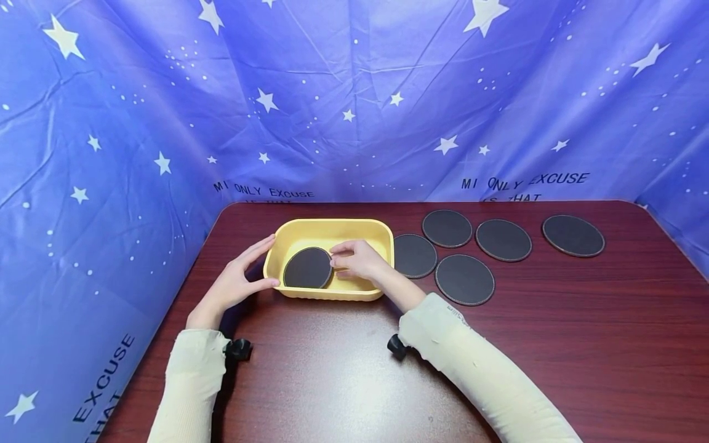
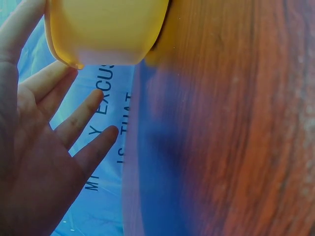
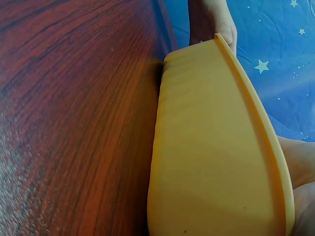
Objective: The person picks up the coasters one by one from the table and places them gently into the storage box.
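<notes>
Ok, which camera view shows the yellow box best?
The head view: it shows the yellow box from above, inside included. The left wrist view shows only one end; the right wrist view, one outer side.

Backdrop (image 1: pixel 354 80) — "MI ONLY EXCUSE", "IS THAT"

Head view facing forward-down, wrist views close-up, all sharing yellow tub (image 1: pixel 332 295)
</notes>
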The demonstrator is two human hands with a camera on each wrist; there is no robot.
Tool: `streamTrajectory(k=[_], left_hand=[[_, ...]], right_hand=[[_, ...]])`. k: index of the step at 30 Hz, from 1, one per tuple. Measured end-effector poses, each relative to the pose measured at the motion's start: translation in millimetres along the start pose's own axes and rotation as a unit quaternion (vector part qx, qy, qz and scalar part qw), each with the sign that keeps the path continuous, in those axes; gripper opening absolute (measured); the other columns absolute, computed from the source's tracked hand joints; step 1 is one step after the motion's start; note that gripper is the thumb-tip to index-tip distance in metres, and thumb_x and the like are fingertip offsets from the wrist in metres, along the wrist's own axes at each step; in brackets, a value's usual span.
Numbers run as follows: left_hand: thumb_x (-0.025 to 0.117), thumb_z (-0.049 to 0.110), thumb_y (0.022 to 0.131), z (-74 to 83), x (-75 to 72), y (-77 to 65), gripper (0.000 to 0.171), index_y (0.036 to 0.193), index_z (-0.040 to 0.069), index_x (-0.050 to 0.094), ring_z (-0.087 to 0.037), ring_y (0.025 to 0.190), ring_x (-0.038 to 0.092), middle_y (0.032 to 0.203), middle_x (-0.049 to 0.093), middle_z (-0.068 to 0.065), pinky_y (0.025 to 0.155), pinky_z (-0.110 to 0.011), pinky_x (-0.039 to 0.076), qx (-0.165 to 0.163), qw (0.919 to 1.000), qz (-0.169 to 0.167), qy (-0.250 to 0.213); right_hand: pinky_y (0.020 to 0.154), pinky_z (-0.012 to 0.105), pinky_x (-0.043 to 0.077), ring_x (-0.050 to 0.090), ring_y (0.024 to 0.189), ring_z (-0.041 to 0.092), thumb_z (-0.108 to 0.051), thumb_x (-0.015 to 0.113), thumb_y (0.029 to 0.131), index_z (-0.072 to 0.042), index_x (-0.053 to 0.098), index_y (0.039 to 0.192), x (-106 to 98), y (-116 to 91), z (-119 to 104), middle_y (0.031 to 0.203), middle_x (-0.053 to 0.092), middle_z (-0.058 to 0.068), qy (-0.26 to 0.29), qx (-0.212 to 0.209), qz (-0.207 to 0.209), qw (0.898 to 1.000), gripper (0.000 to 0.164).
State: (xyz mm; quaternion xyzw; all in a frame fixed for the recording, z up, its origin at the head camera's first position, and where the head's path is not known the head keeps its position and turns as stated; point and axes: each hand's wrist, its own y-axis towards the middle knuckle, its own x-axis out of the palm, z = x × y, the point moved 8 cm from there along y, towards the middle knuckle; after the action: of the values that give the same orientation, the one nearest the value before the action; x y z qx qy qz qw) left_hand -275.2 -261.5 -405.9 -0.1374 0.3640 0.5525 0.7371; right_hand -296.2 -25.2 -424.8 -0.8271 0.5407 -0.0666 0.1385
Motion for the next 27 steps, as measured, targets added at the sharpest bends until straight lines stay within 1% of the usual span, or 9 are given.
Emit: streamTrajectory(k=[2,4,7,10,13,15,20,24,27], left_hand=[[0.084,0.020,0.081,0.2,0.0,0.2,0.083,0.153,0.018,0.042,-0.016,0.149,0.033,0.161,0.038,-0.001,0.111,-0.004,0.022,0.001,1.0000,-0.001,0.000],[0.084,0.020,0.081,0.9,0.0,0.1,0.083,0.153,0.018,0.042,-0.018,0.150,0.033,0.161,0.038,-0.002,0.112,-0.006,0.023,0.000,1.0000,-0.003,0.001],[0.084,0.021,0.081,1.6,-0.7,-0.4,0.083,0.153,0.018,0.042,-0.024,0.149,0.033,0.161,0.038,-0.002,0.113,-0.010,0.025,-0.006,1.0000,-0.003,0.004],[0.084,0.022,0.081,1.7,-0.5,-1.1,0.083,0.153,0.019,0.042,-0.027,0.149,0.033,0.161,0.037,-0.001,0.113,-0.010,0.025,-0.012,0.9999,-0.005,0.004],[0.084,0.022,0.081,1.4,0.0,-1.2,0.084,0.153,0.020,0.041,-0.027,0.149,0.034,0.162,0.036,0.001,0.112,-0.008,0.025,-0.016,0.9998,-0.008,0.001],[0.084,0.023,0.081,1.4,0.2,-1.1,0.084,0.153,0.022,0.041,-0.021,0.149,0.034,0.162,0.036,0.002,0.111,-0.008,0.024,-0.019,0.9998,-0.009,0.001],[0.084,0.025,0.080,2.8,0.5,-0.7,0.085,0.153,0.023,0.041,-0.014,0.149,0.033,0.162,0.036,0.006,0.111,-0.006,0.024,-0.021,0.9997,-0.010,0.003],[0.084,0.025,0.080,3.2,-0.4,-1.2,0.085,0.154,0.023,0.041,-0.014,0.149,0.033,0.162,0.036,0.004,0.110,-0.005,0.023,-0.017,0.9998,-0.010,0.005],[0.084,0.024,0.080,3.5,-0.7,-1.5,0.085,0.154,0.023,0.041,-0.015,0.149,0.033,0.162,0.036,0.004,0.111,-0.005,0.023,-0.018,0.9998,-0.011,0.003]], right_hand=[[0.095,0.040,0.058,0.065,0.097,0.019,0.000,0.061,0.093,0.009,0.055,0.134,0.5,-0.3,0.3,0.125,0.063,0.027,-0.011,-0.002,-0.005,1.000,0.042],[0.095,0.040,0.057,0.066,0.103,0.022,-0.001,0.061,0.093,0.008,0.055,0.134,1.1,-0.9,1.0,0.124,0.063,0.026,-0.025,-0.003,-0.008,1.000,0.042],[0.096,0.041,0.057,0.065,0.114,0.029,-0.004,0.062,0.093,0.006,0.053,0.136,2.9,-1.3,2.1,0.125,0.063,0.024,-0.041,-0.003,-0.017,0.999,0.044],[0.098,0.043,0.056,0.062,0.122,0.034,-0.006,0.062,0.094,0.005,0.052,0.137,4.6,-1.1,3.0,0.127,0.062,0.025,-0.045,0.000,-0.025,0.999,0.046],[0.100,0.043,0.055,0.060,0.124,0.036,-0.007,0.062,0.094,0.005,0.051,0.138,4.6,-0.9,2.8,0.129,0.061,0.025,-0.040,0.000,-0.025,0.999,0.047],[0.100,0.042,0.055,0.060,0.123,0.037,-0.006,0.062,0.094,0.006,0.050,0.139,4.0,-0.9,1.3,0.129,0.061,0.026,-0.035,-0.006,-0.024,0.999,0.048],[0.101,0.044,0.054,0.060,0.124,0.041,-0.004,0.062,0.093,0.008,0.048,0.140,1.4,-2.7,-4.7,0.135,0.057,0.028,-0.017,-0.023,-0.024,0.999,0.051],[0.103,0.046,0.052,0.057,0.126,0.043,-0.003,0.061,0.094,0.007,0.047,0.142,-1.1,-8.6,-11.2,0.141,0.053,0.028,0.000,-0.032,-0.027,0.999,0.050],[0.104,0.046,0.051,0.057,0.127,0.042,-0.002,0.060,0.095,0.007,0.047,0.142,-3.6,-15.0,-17.4,0.143,0.051,0.028,0.003,-0.043,-0.026,0.999,0.049]])
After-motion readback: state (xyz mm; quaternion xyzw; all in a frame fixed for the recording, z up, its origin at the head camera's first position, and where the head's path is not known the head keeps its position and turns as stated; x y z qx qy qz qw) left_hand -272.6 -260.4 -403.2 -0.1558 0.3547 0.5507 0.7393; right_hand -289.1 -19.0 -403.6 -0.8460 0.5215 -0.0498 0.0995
